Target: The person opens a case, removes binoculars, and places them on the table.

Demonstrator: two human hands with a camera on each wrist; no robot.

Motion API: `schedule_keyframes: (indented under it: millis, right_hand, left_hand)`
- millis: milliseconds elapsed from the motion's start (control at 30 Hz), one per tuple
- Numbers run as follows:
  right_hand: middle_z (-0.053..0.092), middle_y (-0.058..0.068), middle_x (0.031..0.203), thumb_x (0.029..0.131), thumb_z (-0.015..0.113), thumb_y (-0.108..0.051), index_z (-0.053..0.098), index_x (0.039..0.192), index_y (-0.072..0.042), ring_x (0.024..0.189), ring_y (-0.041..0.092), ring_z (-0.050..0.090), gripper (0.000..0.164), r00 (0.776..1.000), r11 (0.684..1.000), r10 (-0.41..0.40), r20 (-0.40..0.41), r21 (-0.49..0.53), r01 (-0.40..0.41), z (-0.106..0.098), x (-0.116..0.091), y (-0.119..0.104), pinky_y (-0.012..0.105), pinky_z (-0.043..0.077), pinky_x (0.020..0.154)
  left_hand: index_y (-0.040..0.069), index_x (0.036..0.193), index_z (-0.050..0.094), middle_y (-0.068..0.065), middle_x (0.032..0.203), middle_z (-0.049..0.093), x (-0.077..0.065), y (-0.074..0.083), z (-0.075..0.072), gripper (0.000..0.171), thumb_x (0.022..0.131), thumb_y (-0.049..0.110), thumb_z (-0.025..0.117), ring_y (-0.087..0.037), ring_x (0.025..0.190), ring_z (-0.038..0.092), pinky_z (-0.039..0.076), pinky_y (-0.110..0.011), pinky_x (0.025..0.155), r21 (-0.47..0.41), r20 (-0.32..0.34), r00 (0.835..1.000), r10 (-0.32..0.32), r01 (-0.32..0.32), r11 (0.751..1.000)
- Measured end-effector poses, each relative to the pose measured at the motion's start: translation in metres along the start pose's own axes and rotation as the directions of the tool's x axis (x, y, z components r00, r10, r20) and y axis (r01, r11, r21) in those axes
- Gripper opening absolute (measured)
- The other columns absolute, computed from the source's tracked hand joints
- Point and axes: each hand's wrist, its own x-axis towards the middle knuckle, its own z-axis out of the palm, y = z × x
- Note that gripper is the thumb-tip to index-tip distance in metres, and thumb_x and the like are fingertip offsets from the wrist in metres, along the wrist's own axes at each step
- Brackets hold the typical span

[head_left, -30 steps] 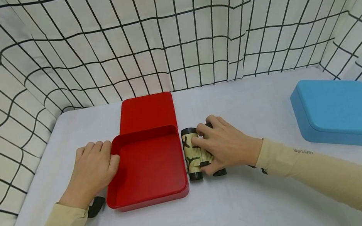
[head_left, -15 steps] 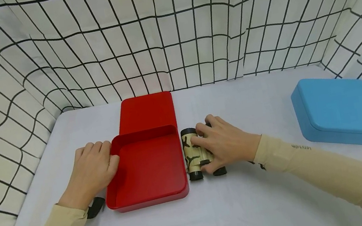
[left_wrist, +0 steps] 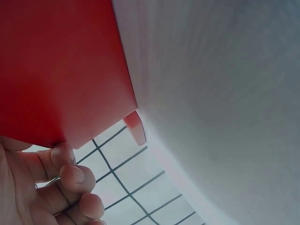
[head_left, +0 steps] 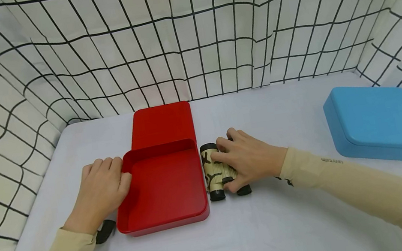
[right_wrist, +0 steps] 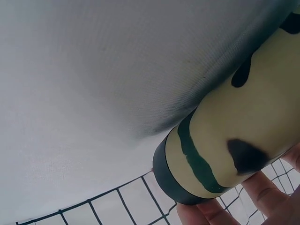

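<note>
A red box [head_left: 165, 225] lies with its lid [head_left: 163, 124] folded back flat behind it, and nothing shows inside. My left hand [head_left: 99, 190] grips the box's left wall, thumb over the rim and fingers [left_wrist: 79, 178] curled along the outside. Close against the box's right side lies a pair of camouflage-patterned binoculars [head_left: 212, 169] with black ends. Over its right barrel my right hand [head_left: 250, 159] holds it from above with spread, bent fingers. In the right wrist view one tan barrel [right_wrist: 243, 126] appears near the white cloth, with fingertips along its far side.
A closed light-blue box [head_left: 379, 120] stands at the right of the white-covered table [head_left: 279, 231]. White walls with a black grid [head_left: 210, 33] enclose the table at the back and both sides. A black wrist strap piece [head_left: 105, 231] shows under the left wrist.
</note>
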Motion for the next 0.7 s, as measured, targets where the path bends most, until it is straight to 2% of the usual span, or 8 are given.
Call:
schedule_keyframes:
  millis: [433, 700]
  right_hand:
    - [0.055, 0.0, 0.102, 0.078, 0.068, -0.06, 0.053, 0.107, -0.023, 0.087, 0.021, 0.042, 0.05, 1.0, 1.0, 0.001, 0.013, 0.029, -0.001, 0.0029, 0.0001, 0.0006, 0.031, 0.035, 0.072]
    - [0.056, 0.0, 0.102, 0.078, 0.068, -0.06, 0.053, 0.107, -0.023, 0.088, 0.021, 0.042, 0.05, 1.0, 1.0, -0.008, -0.007, 0.027, 0.009, 0.0036, -0.0008, 0.0011, 0.031, 0.036, 0.072]
  left_hand:
    - [0.009, 0.076, 0.045, -0.004, 0.067, 0.044, -0.0008, -0.0001, 0.0, 0.016, 0.091, 0.016, 0.045, -0.025, 0.07, 0.045, 0.038, -0.047, 0.074, 0.0, 0.016, 1.0, -0.007, 0.007, 1.0]
    - [0.009, 0.076, 0.044, -0.004, 0.066, 0.043, 0.0003, -0.0008, 0.0011, 0.016, 0.091, 0.015, 0.046, -0.025, 0.069, 0.045, 0.038, -0.047, 0.073, 0.001, 0.008, 1.0, 0.002, -0.002, 1.0]
